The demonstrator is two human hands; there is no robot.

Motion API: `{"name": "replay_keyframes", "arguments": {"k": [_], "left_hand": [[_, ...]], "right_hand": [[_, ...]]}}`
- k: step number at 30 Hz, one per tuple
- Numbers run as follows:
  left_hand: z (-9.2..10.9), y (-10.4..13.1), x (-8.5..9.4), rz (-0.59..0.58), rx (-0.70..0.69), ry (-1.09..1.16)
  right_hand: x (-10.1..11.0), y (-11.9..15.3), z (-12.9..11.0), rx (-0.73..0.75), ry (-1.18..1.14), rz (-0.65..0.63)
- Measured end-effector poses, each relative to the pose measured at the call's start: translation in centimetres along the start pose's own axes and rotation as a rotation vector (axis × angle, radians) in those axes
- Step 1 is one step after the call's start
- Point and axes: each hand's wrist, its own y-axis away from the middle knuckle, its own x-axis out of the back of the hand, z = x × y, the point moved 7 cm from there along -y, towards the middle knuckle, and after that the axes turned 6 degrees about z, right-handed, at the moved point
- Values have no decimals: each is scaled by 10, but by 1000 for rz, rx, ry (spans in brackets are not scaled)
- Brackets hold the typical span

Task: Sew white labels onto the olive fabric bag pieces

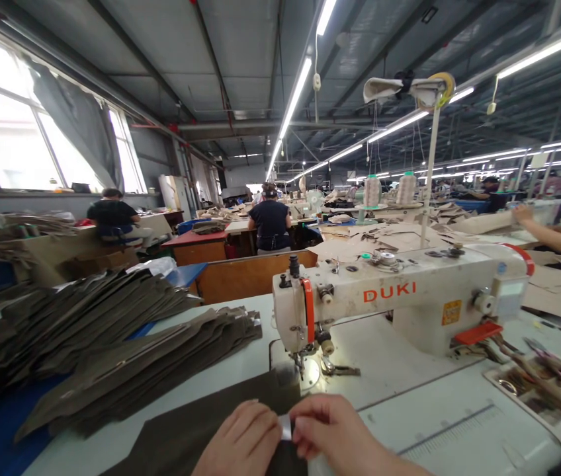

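A dark fabric piece [181, 430] lies on the pale table in front of the sewing machine [409, 297], its far edge close to the lit needle area. My left hand [245, 439] rests on this fabric with its fingers together, at the left end of a small white strip [285, 427]. The right end of the strip is between the thumb and fingers of my right hand [333, 430]. Both hands are just below the presser foot, and the fingertips nearly meet.
Stacked dark fabric pieces [151, 370] lie at the left, with a larger pile [62, 330] behind. A tray [533, 410] of tools sits at the right. Thread cones [372, 192] stand beyond the machine. Other people sit farther off; one person's arm [548, 235] reaches in from the right.
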Motion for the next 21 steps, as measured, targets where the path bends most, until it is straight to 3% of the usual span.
{"name": "replay_keyframes", "arguments": {"k": [1, 3, 5, 7, 10, 16, 21], "left_hand": [[-4, 2, -6, -3, 63, 30], [-10, 8, -19, -28, 178, 111], [-14, 14, -30, -73, 265, 200], [-17, 18, -36, -102, 318, 261], [-23, 18, -37, -101, 318, 276], [-28, 1, -27, 36, 221, 151], [-16, -5, -46, -104, 133, 146]], "right_hand": [[9, 2, -8, 179, 186, 75], [10, 13, -20, 618, 547, 106], [-2, 29, -13, 989, 827, 46], [-11, 37, 3, 1207, 1016, 42], [-18, 33, 17, 1256, 1159, 66], [-20, 27, 1, 1231, 1189, -10], [-14, 31, -6, 1298, 1112, 70]]}}
